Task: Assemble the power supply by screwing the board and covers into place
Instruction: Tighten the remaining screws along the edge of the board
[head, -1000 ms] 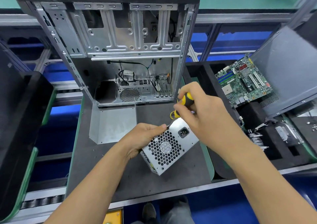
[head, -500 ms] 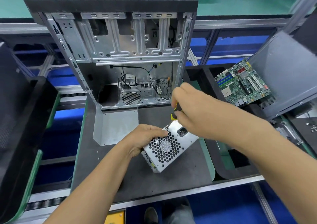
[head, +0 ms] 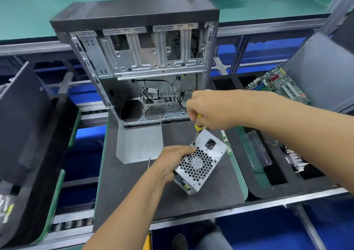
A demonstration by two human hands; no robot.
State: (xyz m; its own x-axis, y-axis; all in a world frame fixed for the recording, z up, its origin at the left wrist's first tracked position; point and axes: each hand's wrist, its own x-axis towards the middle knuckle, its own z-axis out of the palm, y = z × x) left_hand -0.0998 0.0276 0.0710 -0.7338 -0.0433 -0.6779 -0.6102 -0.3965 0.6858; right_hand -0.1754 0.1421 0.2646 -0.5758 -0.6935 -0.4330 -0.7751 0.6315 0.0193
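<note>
On a dark grey desk (head: 134,192), the left hand (head: 172,161) grips a tilted silver perforated-metal power supply box (head: 201,163), steadying it while the right hand (head: 208,109) clamps a yellow-handled screwdriver (head: 197,129) onto its corner screw.

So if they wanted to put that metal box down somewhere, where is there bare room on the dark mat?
Bare mat lies left of the left hand, below the flat metal panel, though tiny specks, perhaps screws, dot it. Another free strip runs along the near edge below the power supply. Crowded: the computer case behind, and the tray on the right.
</note>
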